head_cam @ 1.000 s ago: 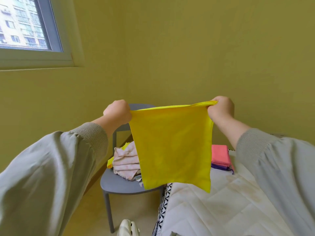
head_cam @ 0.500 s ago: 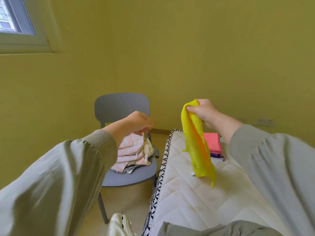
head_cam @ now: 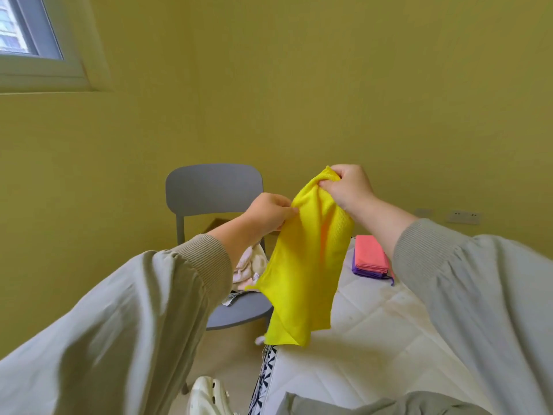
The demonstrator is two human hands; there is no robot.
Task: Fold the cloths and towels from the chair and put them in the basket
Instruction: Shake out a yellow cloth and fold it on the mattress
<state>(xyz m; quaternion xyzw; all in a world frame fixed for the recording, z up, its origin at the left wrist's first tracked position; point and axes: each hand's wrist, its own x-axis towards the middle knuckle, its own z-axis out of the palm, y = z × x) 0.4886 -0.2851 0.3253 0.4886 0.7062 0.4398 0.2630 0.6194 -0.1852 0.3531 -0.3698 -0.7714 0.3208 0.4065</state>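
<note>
Right hand [head_cam: 348, 187], raised before the yellow-green wall, fingers curled round the bunched top of the yellow cloth [head_cam: 308, 265]. Left hand [head_cam: 269, 214], just beside it and slightly lower, pinches the cloth's left edge between thumb and fingers. The cloth hangs in the air in a loose, narrow drape. Its lower end hangs above the edge of the white quilted mattress [head_cam: 374, 339] and in front of the grey chair [head_cam: 214, 190]. On the chair seat lies a heap of pink and cream towels [head_cam: 250, 265], partly hidden by the left sleeve. Farther back on the mattress, a folded pink cloth [head_cam: 369, 253] rests on a folded purple cloth [head_cam: 359, 269]. A white shoe [head_cam: 209, 396] shows on the floor below.
</note>
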